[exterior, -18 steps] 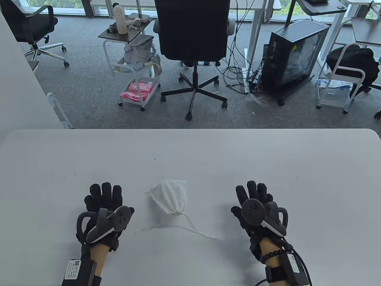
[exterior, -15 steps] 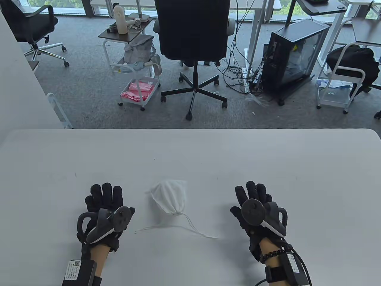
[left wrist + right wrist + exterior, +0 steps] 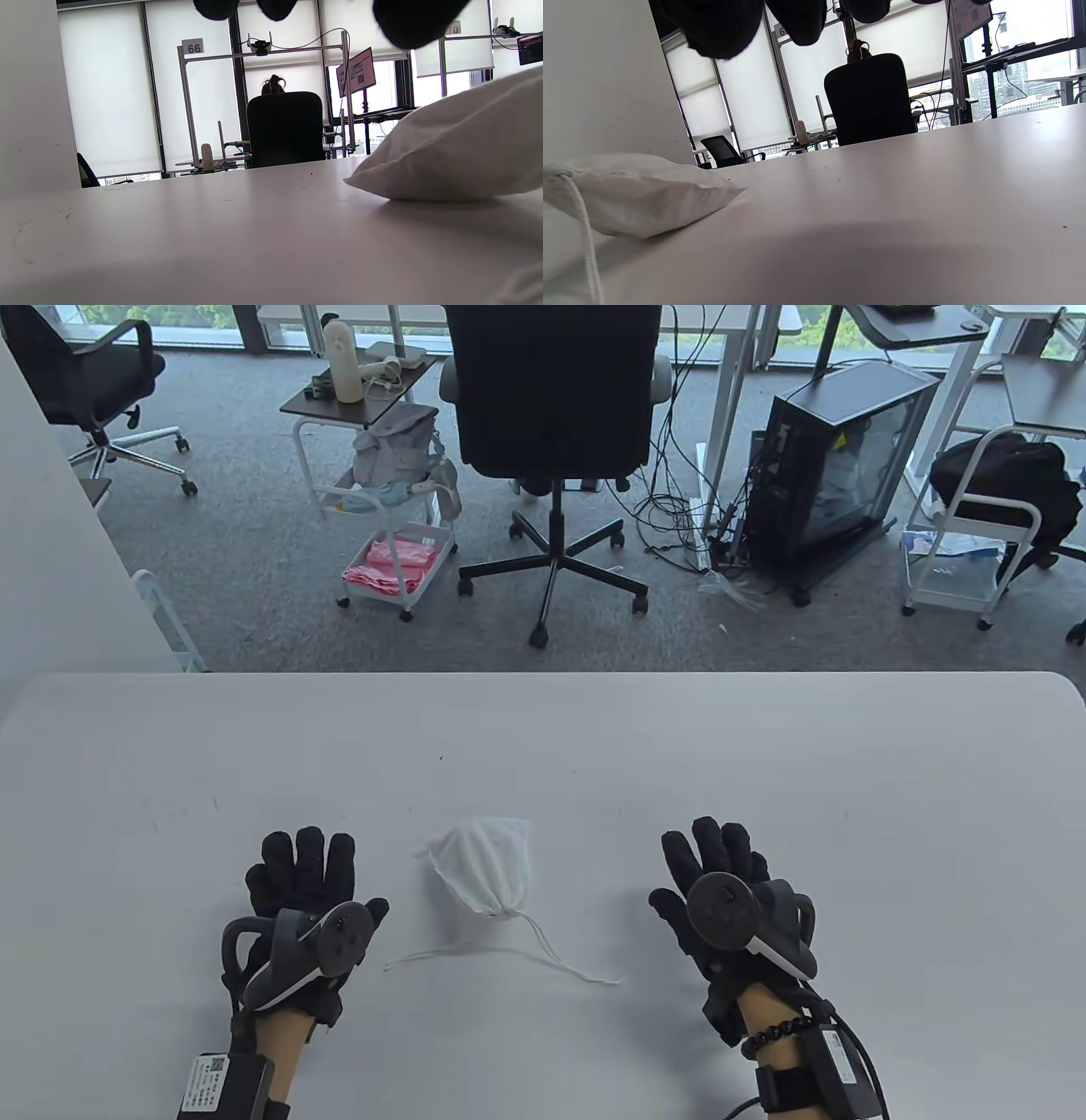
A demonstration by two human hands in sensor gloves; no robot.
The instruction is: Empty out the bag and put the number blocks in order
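Flanking the tied white bag [image 3: 485,865], left hand [image 3: 299,891] and right hand [image 3: 717,882], fingers straight.

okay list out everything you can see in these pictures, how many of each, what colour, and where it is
bag: 1, white cloth, tied shut, lying on the table between the two hands
drawstring: 1, white, trailing loose on the table from the bag's neck toward the near edge
table: 1, white, fills the lower half of the table view
office chair: 1, black, on the carpet just beyond the table's far edge
computer tower: 1, black, on the floor far right
trolley: 1, white, on the floor far left, pink items on its lowest tray
number blocks: none showing
left hand: 1, black glove, flat on the table left of the bag, empty
right hand: 1, black glove, flat on the table right of the bag, empty
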